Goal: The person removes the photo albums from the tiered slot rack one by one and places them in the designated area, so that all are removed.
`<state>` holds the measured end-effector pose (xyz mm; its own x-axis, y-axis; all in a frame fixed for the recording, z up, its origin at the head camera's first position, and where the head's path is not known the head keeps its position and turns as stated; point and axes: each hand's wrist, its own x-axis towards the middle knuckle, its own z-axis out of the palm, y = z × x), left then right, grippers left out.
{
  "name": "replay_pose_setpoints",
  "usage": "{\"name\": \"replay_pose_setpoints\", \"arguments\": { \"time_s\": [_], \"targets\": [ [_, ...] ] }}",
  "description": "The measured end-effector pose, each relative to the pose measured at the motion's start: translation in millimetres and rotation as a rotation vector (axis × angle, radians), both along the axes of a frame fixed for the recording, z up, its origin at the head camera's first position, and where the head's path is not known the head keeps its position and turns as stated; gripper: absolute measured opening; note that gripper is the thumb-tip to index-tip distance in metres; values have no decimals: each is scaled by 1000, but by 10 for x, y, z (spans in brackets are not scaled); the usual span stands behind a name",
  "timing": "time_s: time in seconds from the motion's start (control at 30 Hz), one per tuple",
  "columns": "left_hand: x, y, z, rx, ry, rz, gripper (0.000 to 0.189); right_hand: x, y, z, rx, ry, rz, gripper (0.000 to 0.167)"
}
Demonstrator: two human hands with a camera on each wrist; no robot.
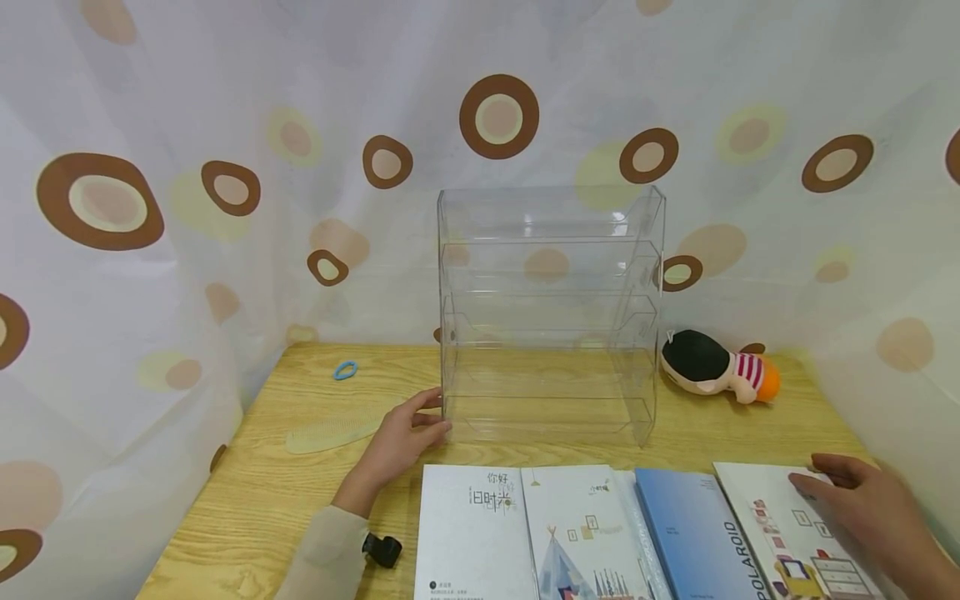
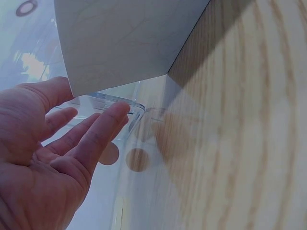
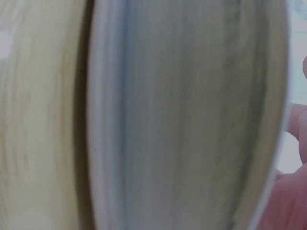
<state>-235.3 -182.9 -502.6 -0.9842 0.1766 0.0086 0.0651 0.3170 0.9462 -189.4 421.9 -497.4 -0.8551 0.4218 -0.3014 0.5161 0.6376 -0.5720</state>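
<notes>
A clear tiered plastic rack (image 1: 547, 333) stands upright at the back of the table. My left hand (image 1: 408, 429) is at its lower left side, fingertips touching or very near the edge. In the left wrist view the left hand (image 2: 62, 139) has extended, slightly bent fingers beside the rack's clear corner (image 2: 136, 106). My right hand (image 1: 873, 508) rests on the upper right part of a white illustrated notebook (image 1: 795, 533). In the right wrist view a book's page edges (image 3: 187, 115) fill the middle, and only part of the right hand (image 3: 290, 196) shows.
In front of the rack lie a white notebook (image 1: 472, 542), one with a tent drawing (image 1: 577, 525), and a blue one (image 1: 693, 533). A pale comb (image 1: 330, 433) and a blue ring (image 1: 345, 370) lie left. A plush doll (image 1: 712, 367) sits right, near the curtain (image 1: 885, 250).
</notes>
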Motion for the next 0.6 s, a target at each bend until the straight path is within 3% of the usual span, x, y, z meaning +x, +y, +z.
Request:
{"name": "replay_pose_setpoints", "arguments": {
  "time_s": [0.37, 0.6],
  "targets": [
    [-3, 9, -8, 10, 2, -3, 62, 8, -25, -29, 28, 14, 6, 84],
    [-9, -20, -11, -5, -5, -17, 64, -49, -38, 89, -19, 26, 27, 91]
  ]
}}
